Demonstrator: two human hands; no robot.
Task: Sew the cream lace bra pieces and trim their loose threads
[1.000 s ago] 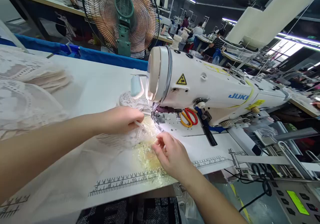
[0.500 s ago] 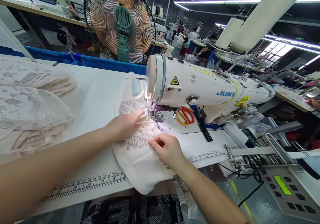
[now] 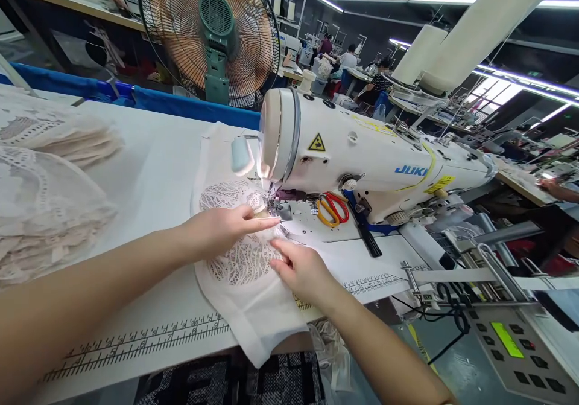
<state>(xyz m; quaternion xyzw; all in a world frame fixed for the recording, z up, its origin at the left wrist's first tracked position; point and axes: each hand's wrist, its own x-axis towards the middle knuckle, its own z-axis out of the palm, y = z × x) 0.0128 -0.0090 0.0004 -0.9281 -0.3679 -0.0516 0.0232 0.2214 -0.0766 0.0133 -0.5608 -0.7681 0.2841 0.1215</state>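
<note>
A white fabric piece with a lace panel [image 3: 239,260] lies on the sewing table under the head of a white JUKI sewing machine [image 3: 362,157]. My left hand [image 3: 221,230] rests on the lace, fingers stretched toward the presser foot [image 3: 275,209] and pinching a thin metal tool. My right hand [image 3: 301,269] lies flat on the fabric just in front of the needle, fingers extended and pressing the cloth down.
Orange-and-red scissors [image 3: 332,209] lie on the machine bed behind the needle. A stack of lace pieces [image 3: 45,194] sits at the far left. A green fan [image 3: 212,31] stands behind the table. A control panel [image 3: 515,344] is at the lower right. People work at far benches.
The white fabric now covers the table edge where a shiny yellowish plastic sheet showed a second ago. Both hands have flattened and stretched toward the presser foot.
</note>
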